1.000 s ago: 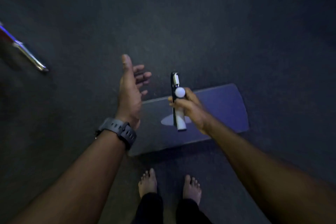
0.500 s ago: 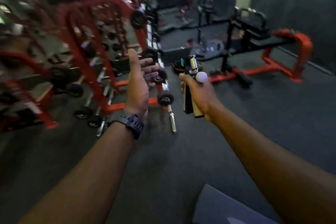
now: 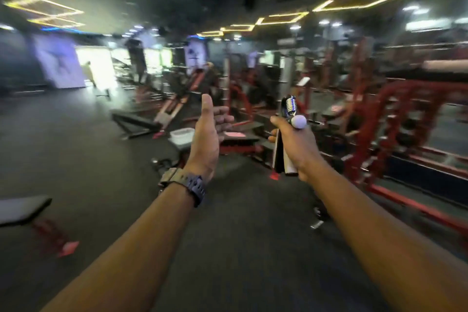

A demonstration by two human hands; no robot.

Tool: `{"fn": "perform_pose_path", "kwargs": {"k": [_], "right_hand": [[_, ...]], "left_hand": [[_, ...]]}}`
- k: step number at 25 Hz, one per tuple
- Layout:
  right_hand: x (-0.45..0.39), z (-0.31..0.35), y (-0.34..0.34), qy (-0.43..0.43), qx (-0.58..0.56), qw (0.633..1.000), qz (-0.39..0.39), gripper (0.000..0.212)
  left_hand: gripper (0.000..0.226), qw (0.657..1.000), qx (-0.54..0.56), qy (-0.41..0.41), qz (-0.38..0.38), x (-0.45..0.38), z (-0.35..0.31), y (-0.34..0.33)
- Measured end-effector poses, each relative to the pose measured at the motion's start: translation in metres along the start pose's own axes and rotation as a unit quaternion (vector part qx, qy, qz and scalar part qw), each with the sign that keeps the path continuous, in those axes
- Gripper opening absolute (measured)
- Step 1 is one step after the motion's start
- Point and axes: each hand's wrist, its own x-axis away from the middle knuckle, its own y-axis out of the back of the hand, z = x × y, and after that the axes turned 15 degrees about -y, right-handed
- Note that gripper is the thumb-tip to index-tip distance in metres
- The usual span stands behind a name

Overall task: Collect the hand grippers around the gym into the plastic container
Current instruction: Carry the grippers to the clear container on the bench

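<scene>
Dim gym interior lit by yellow ceiling strips [image 3: 283, 18] and a glaring bright doorway [image 3: 97, 68] at far left. Heavy motion blur smears the red racks [image 3: 395, 119] and background; wide-angle distortion bends the edges; both forearms appear comparatively sharp.

hand gripper [image 3: 287, 134]: glossy chrome metal spring, smooth pale knob, matt handles | plastic container [image 3: 181, 136]: translucent, smooth, centre frame | watch [image 3: 188, 183]: matt plastic strap | floor [image 3: 240, 235]: dark, matt, finely rough | racks [image 3: 379, 119]: red painted metal, right
</scene>
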Motion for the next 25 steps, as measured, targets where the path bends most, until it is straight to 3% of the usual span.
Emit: {"fn": "perform_pose_path", "kwargs": {"k": [2,4,7,11,19,25], "right_hand": [[-0.004,0.005,-0.077,0.008,0.015,0.998,0.055,0.028],[-0.005,0.005,-0.136,0.019,0.033,0.994,0.101,0.043],[-0.007,-0.011,-0.191,0.015,0.039,0.986,0.159,0.049],[-0.033,-0.027,-0.207,0.008,0.060,0.982,0.181,0.048],[-0.140,-0.057,-0.200,-0.027,0.043,0.983,0.177,0.032],[-0.246,-0.094,-0.284,-0.083,0.011,0.979,0.183,0.026]], "left_hand": [[0.069,0.997,-0.037,-0.012,-0.063,-0.015,-0.012,0.074],[0.070,0.990,-0.061,-0.022,-0.125,-0.021,-0.025,0.133],[0.071,0.976,-0.112,-0.036,-0.182,-0.018,-0.029,0.178],[0.081,0.970,-0.130,-0.029,-0.205,-0.029,-0.006,0.179],[0.077,0.972,-0.121,0.011,-0.203,-0.087,0.087,0.149],[0.080,0.975,-0.115,0.026,-0.190,-0.178,0.184,0.185]]}}
